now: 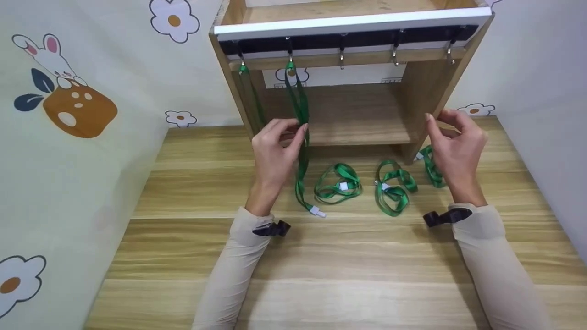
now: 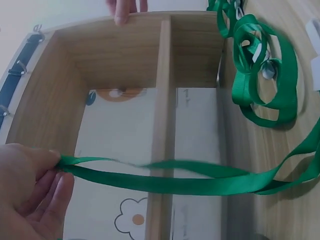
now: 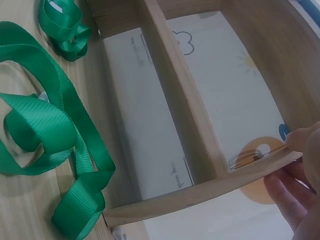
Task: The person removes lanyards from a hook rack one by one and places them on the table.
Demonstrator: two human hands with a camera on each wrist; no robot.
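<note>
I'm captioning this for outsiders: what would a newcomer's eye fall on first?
Probably the green lanyards: two hang from the leftmost hooks on the wooden rack, three lie looped on the table. Next, the left hand, its grip pinching the second hanging lanyard, and the right hand, holding the rack's right edge.

This seems to be a corner of a home, maybe for children: the left wall [image 1: 130,169] shows a cartoon rabbit [image 1: 56,62] and flowers [image 1: 174,20], and a small wooden shelf [image 1: 357,114] stands on the wood-grain counter [image 1: 357,266].
</note>
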